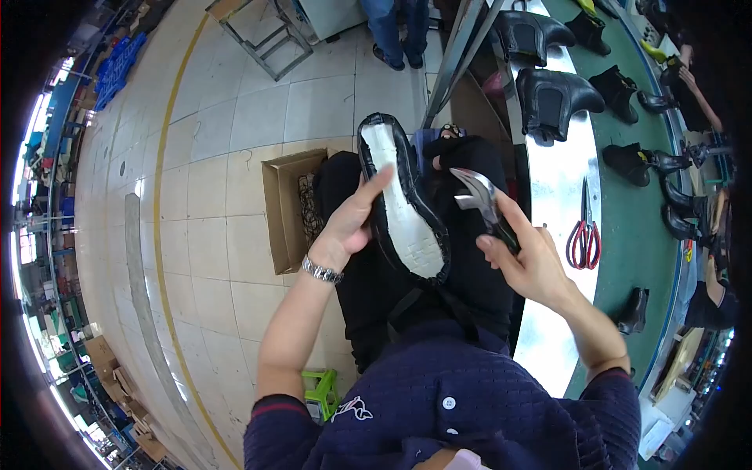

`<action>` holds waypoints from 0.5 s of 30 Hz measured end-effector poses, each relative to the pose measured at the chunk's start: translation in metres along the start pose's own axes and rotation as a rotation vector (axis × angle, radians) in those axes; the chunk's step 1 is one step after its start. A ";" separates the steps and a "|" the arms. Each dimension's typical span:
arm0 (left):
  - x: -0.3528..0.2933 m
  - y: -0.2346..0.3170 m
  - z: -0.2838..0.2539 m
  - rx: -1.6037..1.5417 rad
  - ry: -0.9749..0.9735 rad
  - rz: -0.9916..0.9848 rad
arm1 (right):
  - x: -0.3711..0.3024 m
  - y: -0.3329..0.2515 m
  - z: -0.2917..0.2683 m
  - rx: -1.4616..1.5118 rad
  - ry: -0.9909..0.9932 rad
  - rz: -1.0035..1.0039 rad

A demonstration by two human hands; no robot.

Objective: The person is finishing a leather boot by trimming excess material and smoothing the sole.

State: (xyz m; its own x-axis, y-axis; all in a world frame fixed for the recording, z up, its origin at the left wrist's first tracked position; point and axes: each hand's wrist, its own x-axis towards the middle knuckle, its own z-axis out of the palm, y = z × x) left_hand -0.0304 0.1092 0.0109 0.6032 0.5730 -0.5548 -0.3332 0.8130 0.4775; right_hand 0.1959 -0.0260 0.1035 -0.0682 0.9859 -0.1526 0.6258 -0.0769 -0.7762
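Note:
A black shoe upper is held over my lap with its pale underside facing up. Its dark edge is folded in around the white sole area. My left hand grips it from the left side, thumb lying across the white bottom. To the right of the shoe, my right hand is wrapped around dark-handled lasting pincers. The curved metal head of that tool points toward the shoe but stays apart from it.
Along my right runs a shiny metal bench with red-handled scissors and black boots. Beyond is a green belt carrying more boots. A cardboard box and green stool are at left. Someone's legs stand ahead.

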 end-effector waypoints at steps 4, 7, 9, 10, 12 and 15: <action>-0.003 -0.006 0.011 0.210 0.090 0.042 | -0.033 0.014 -0.003 0.340 0.076 0.250; -0.026 -0.015 0.026 0.379 0.001 0.149 | -0.049 0.029 -0.004 0.588 0.101 0.349; -0.033 -0.029 0.028 0.459 -0.101 0.202 | -0.060 0.043 -0.002 0.792 0.106 0.380; -0.031 -0.041 0.018 0.484 -0.174 0.256 | -0.060 0.048 -0.002 0.792 0.104 0.396; -0.023 -0.066 0.006 0.627 -0.274 0.418 | -0.062 0.058 -0.002 0.862 -0.056 0.311; -0.016 -0.106 -0.023 0.727 -0.296 0.464 | -0.057 0.045 0.002 0.914 -0.232 0.426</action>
State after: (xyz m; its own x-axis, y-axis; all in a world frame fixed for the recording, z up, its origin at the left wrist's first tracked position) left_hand -0.0215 0.0162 -0.0469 0.7175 0.6948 -0.0503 -0.1100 0.1843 0.9767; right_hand 0.2266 -0.0856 0.0756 -0.1881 0.8052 -0.5624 -0.1897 -0.5916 -0.7836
